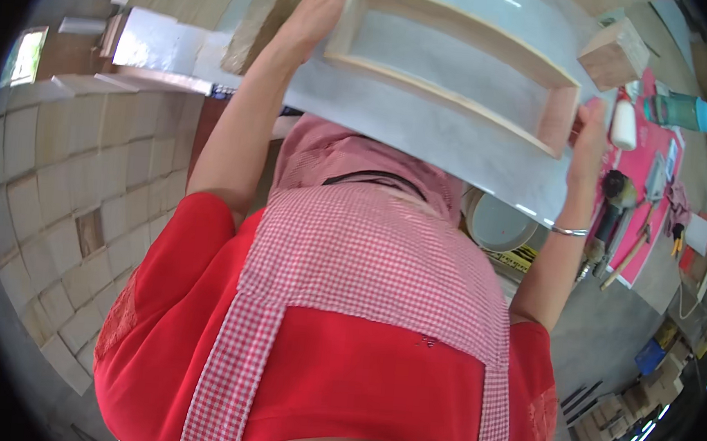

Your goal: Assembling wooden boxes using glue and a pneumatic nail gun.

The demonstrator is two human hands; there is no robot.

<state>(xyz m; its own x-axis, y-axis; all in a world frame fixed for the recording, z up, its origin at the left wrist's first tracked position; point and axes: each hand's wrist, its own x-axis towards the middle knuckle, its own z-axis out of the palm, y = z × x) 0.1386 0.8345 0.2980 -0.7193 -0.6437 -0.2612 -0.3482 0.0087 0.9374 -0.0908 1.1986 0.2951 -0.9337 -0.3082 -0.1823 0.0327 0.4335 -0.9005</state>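
A long, shallow rectangular frame of pale wood lies over a whitish tabletop, which shows through its middle. At the frame's left end is my left hand, its fingers along the outer side and partly cut off by the picture's top edge. My right hand presses against the opposite short end, thumb towards the wood and fingers partly hidden. Between them the two hands hold the frame by its ends.
Right of the frame stand a wooden block, a white bottle and a teal jar. Brushes and tools lie on a pink sheet. Below the table edge sits a round bucket. Stacked wood pieces fill the left.
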